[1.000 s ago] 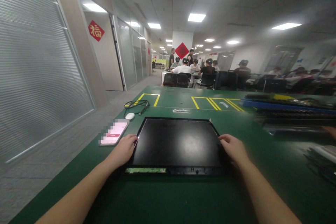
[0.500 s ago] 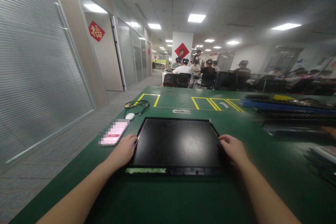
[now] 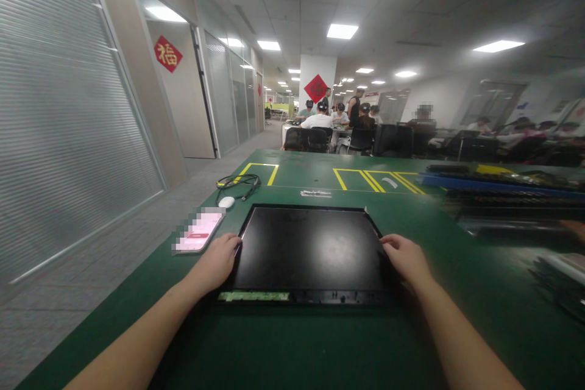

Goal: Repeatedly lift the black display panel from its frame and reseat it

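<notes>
On the near middle of the green counter (image 3: pixel 320 341) lies a flat black panel (image 3: pixel 311 250), its glossy face up and a pale green strip along its near edge. At the panel's left edge rests the left hand (image 3: pixel 214 262), fingers curled loosely against the frame; at the right edge the right hand (image 3: pixel 406 259) does the same, fingers bent over the rim. Whether either hand truly grips the frame or only presses on it cannot be told.

Just left of the panel sits a phone (image 3: pixel 198 230) with a pink screen. Farther off on the left are a small white mouse (image 3: pixel 225 202) and a coiled black cable (image 3: pixel 237 183). Yellow tape lines (image 3: pixel 365 180) mark boxes on the far part of the counter. To the right, dark trays (image 3: pixel 503 195) are stacked on it, blurred.

Left of the counter runs a grey floor beside glass walls with blinds (image 3: pixel 68 134); a red diamond sign (image 3: pixel 167 53) hangs on a door. Far off, people (image 3: pixel 333 119) sit at tables under ceiling lights (image 3: pixel 342 31).
</notes>
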`<action>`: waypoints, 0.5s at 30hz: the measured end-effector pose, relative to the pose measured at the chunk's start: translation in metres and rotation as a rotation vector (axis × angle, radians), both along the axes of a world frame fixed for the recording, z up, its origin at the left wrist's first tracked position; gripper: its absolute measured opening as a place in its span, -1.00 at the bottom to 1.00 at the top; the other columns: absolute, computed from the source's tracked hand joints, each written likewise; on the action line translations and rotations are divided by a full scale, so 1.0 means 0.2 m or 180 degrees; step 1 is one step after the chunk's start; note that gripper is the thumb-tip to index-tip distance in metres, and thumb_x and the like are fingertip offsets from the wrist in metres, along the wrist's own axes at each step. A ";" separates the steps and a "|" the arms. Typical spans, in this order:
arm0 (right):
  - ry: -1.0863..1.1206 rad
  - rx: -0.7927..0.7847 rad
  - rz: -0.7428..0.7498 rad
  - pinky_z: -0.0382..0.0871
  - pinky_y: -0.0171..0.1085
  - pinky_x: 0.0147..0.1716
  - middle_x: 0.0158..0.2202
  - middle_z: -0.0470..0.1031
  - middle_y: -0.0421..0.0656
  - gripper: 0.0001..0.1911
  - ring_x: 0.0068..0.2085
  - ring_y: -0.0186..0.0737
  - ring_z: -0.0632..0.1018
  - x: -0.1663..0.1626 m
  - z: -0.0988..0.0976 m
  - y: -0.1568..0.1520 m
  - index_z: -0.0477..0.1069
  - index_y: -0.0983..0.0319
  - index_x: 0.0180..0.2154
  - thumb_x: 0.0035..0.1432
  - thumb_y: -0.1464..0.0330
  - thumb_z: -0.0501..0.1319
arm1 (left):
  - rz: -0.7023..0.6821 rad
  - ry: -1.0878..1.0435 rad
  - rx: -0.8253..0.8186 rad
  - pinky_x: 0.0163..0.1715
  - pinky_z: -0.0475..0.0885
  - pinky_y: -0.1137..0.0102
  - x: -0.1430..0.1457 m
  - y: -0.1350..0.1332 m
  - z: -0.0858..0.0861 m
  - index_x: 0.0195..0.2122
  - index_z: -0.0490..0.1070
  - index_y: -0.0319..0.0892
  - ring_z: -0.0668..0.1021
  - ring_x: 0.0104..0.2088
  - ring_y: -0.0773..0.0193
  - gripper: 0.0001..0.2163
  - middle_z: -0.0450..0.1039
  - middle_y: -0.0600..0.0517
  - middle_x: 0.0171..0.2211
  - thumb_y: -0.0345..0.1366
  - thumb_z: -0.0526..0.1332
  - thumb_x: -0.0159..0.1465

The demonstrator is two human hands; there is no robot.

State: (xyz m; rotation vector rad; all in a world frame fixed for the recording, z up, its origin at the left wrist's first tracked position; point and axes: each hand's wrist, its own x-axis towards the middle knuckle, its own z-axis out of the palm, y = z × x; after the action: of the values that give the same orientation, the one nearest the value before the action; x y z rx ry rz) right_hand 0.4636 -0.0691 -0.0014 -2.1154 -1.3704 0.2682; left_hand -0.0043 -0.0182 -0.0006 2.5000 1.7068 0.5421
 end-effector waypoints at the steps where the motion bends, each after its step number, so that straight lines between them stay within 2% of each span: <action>1: -0.0015 0.0009 0.0004 0.30 -0.27 -0.28 -0.27 0.62 -0.16 -0.72 -0.23 -0.15 0.56 0.00 0.00 0.00 0.58 0.14 -0.23 0.08 0.31 0.12 | 0.0000 0.0012 -0.0006 0.13 0.37 0.09 0.00 0.00 0.00 -0.02 0.52 -0.34 0.51 0.06 -0.04 -0.59 0.49 -0.29 0.04 -0.44 -0.04 0.25; 15: -0.0344 -0.0084 0.0102 0.28 -0.28 -0.31 -0.25 0.62 -0.16 -0.68 -0.23 -0.15 0.57 -0.03 0.03 -0.02 0.60 0.13 -0.22 0.10 0.32 0.08 | -0.0002 0.0018 -0.0095 0.16 0.33 0.11 0.00 -0.01 0.01 0.05 0.48 -0.38 0.49 0.09 -0.04 -0.57 0.46 -0.30 0.08 -0.43 -0.04 0.26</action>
State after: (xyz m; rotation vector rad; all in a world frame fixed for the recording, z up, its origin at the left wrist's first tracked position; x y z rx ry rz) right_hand 0.4576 -0.0726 0.0046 -2.1589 -1.4711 0.1880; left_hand -0.0033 -0.0207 0.0016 2.4841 1.7031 0.5060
